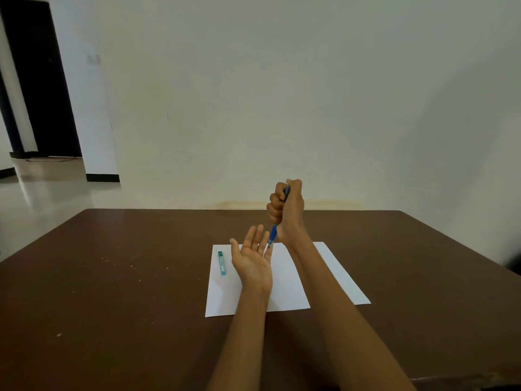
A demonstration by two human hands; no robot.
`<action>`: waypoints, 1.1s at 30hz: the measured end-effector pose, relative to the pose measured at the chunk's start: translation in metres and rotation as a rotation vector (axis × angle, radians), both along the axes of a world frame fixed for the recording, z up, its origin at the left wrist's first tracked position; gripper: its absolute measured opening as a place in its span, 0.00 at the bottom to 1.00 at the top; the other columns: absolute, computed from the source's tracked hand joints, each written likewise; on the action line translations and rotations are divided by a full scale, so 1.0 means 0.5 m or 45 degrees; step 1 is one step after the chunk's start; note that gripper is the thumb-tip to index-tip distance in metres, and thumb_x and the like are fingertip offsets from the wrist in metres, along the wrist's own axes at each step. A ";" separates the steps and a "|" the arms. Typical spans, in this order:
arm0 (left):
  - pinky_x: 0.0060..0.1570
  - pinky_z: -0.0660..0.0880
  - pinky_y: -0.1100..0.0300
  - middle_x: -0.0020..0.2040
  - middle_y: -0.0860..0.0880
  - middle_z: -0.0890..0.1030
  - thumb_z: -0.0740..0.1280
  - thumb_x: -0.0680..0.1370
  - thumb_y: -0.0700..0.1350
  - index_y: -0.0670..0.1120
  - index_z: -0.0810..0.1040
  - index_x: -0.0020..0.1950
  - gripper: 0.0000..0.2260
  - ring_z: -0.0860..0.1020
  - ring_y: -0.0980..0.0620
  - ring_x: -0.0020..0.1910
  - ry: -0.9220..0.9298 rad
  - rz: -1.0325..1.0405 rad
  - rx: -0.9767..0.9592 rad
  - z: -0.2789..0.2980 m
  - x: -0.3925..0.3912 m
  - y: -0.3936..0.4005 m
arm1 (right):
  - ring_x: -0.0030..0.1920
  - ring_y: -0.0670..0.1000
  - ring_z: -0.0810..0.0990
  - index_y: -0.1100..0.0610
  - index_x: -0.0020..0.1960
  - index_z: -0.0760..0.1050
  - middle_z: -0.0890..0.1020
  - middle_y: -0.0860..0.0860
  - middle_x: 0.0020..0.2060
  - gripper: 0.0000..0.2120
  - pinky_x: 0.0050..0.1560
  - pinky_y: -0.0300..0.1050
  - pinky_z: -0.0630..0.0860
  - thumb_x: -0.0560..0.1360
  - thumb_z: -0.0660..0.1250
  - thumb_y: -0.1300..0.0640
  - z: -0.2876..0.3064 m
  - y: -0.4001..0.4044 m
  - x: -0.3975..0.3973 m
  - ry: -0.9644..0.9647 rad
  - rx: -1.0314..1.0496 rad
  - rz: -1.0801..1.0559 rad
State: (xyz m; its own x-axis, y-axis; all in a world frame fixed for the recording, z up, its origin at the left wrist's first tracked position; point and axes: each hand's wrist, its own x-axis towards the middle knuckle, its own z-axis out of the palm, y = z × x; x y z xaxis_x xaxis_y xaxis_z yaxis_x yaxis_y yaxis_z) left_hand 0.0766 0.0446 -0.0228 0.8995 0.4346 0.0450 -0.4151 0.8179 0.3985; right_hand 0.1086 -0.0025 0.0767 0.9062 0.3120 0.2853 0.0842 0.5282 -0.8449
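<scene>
From my remote seat I see the right hand (286, 210) raised above the table, its fingers clenched in a fist around a slim blue plastic mechanical pencil (273, 235). The pencil stands nearly upright. Its upper end is buried in the fist and its tip pokes out below, pointing down. The left hand (252, 261) lies just below and to the left of the right one, palm up and fingers straight and relaxed, gripping nothing. The pencil tip sits right at the left hand's outer fingers, though I cannot tell whether it touches them. Under both hands lies a white rectangular sheet of paper (287, 280) on the dark brown wooden table (112, 277). Just left of the left hand, a small green plastic lead tube (222, 263) rests on the paper.
</scene>
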 end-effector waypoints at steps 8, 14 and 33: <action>0.69 0.62 0.50 0.67 0.44 0.73 0.45 0.80 0.60 0.42 0.68 0.68 0.28 0.71 0.44 0.66 0.036 0.013 0.069 0.003 -0.007 0.007 | 0.19 0.43 0.53 0.52 0.27 0.57 0.59 0.44 0.18 0.21 0.20 0.31 0.53 0.78 0.49 0.51 0.007 -0.004 -0.005 -0.014 0.006 -0.009; 0.71 0.61 0.50 0.69 0.42 0.71 0.44 0.80 0.61 0.41 0.66 0.71 0.30 0.68 0.44 0.69 0.093 0.042 0.194 0.002 -0.019 0.056 | 0.19 0.43 0.53 0.52 0.27 0.58 0.59 0.44 0.18 0.22 0.20 0.31 0.52 0.79 0.51 0.46 0.009 0.000 -0.004 0.000 0.039 0.014; 0.68 0.62 0.51 0.71 0.42 0.68 0.44 0.80 0.61 0.41 0.62 0.73 0.30 0.67 0.42 0.70 0.075 -0.053 0.114 -0.002 -0.028 0.046 | 0.20 0.44 0.52 0.52 0.28 0.57 0.58 0.44 0.19 0.20 0.21 0.32 0.50 0.78 0.50 0.50 -0.013 0.020 0.003 0.005 0.032 0.049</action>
